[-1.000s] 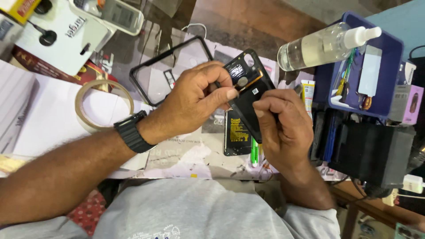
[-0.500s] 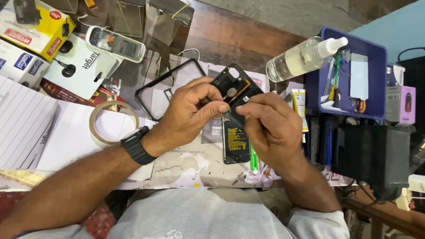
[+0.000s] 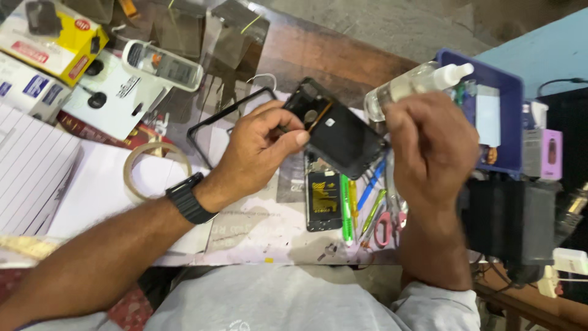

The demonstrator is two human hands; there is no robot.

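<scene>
My left hand (image 3: 260, 150), with a black watch (image 3: 190, 199) on its wrist, pinches the left end of an opened black phone body (image 3: 340, 138) and holds it tilted above the table. My right hand (image 3: 432, 147) is off to the phone's right, back towards the camera and slightly blurred. It sits just below a clear spray bottle (image 3: 407, 89) with a white nozzle, which lies against a blue tray (image 3: 511, 92). The fingers are hidden, so I cannot tell whether they touch the bottle or the phone's edge.
Under the phone lie a black and yellow phone part (image 3: 323, 199), green and blue tools (image 3: 346, 208) and pink-handled scissors (image 3: 384, 227). A black phone frame (image 3: 205, 132), a tape roll (image 3: 156, 168), a white handset (image 3: 162, 64) and boxes are on the left. A black box (image 3: 514, 220) stands right.
My right hand has left the phone and moved right and up towards the spray bottle. My left hand alone now holds the phone body.
</scene>
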